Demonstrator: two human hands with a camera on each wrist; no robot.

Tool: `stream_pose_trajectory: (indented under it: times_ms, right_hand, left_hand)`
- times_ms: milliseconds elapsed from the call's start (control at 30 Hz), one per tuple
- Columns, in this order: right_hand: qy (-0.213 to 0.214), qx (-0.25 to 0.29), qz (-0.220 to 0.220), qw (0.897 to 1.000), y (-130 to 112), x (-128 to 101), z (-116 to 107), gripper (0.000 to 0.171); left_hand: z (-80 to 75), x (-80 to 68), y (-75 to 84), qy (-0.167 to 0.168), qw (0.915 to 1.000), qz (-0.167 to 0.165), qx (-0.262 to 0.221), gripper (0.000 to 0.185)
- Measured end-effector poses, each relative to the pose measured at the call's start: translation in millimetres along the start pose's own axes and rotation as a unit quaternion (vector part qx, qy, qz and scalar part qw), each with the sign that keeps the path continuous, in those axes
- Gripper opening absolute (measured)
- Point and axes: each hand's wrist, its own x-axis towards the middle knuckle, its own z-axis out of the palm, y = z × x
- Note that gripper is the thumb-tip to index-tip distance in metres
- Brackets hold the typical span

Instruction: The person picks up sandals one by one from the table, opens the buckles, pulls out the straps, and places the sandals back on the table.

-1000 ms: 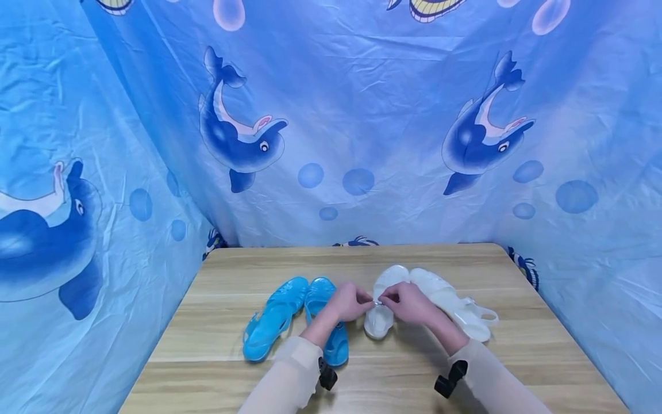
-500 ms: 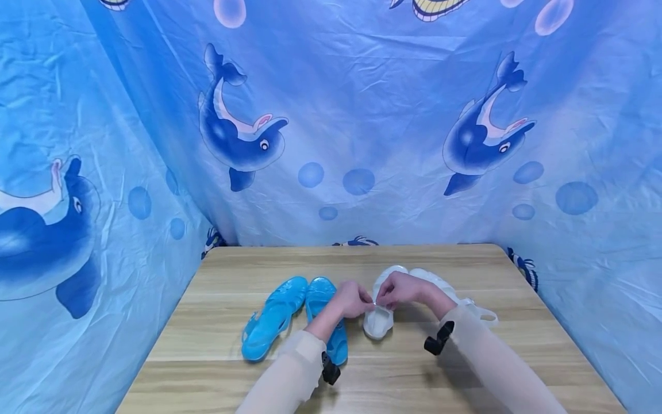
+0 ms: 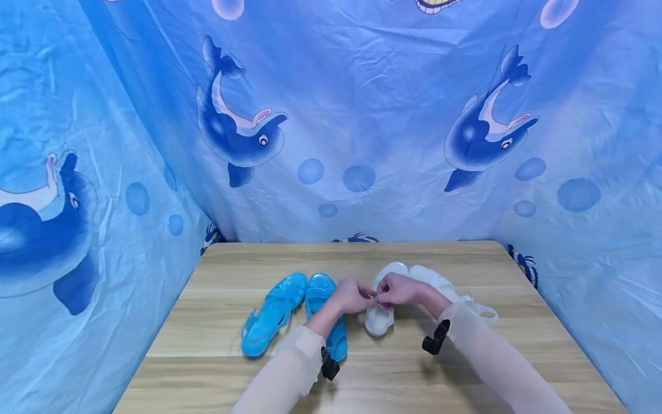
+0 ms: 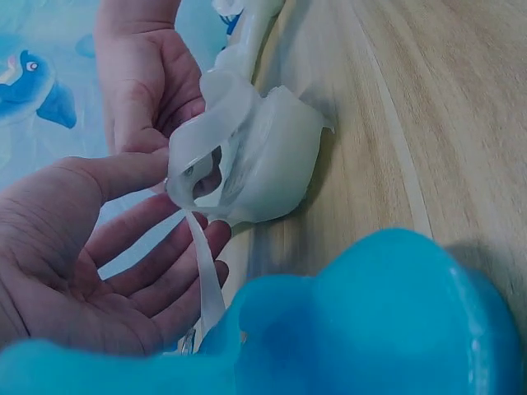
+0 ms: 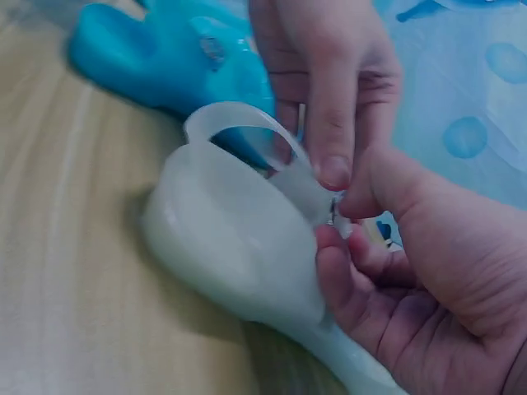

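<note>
While both hands meet over the white sandal (image 3: 379, 318), which lies on the table (image 3: 217, 345) just right of the blue pair (image 3: 289, 310), we pinch its ankle strap (image 4: 202, 263): our left hand (image 3: 351, 296) holds the loose end between thumb and fingers, our right hand (image 3: 398, 289) nips it by the buckle (image 5: 333, 210) with thumb and forefinger. We judge the jelly plastic light, bendy and a little slick, so the thin strap wants a firm fingertip grip close to the buckle, while the thicker heel beside it takes a steadier hold
</note>
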Motion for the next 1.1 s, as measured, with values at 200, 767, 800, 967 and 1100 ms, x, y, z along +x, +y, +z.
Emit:
stream_pose_trajectory:
  times_ms: [200,767,800,967,1100]
  right_hand:
    - [0.058,-0.073,-0.071,0.993,5.1,-0.3,11.4,0.010]
    - [0.148,-0.093,-0.081,0.981,-4.0,-7.8,16.3,0.005]
    - [0.148,-0.098,-0.082,0.981,-3.0,-7.2,17.0,0.004]
    - [0.153,-0.122,-0.089,0.977,4.6,-5.9,20.8,0.010]
    - [0.157,-0.105,-0.087,0.978,12.3,-8.0,21.1,0.012]
  left_hand:
    - [1.2,2.5,-1.5,0.028,0.9991,0.013,0.030,0.015]
    - [4.6,4.7,-8.1,0.066,0.9973,0.010,0.031,0.011]
    - [5.6,4.9,-8.8,0.065,0.9973,0.014,0.032,0.010]
    - [10.1,8.1,-10.8,0.067,0.9959,0.032,0.051,0.007]
    - [10.4,10.0,-8.7,0.064,0.9956,0.034,0.059,0.010]
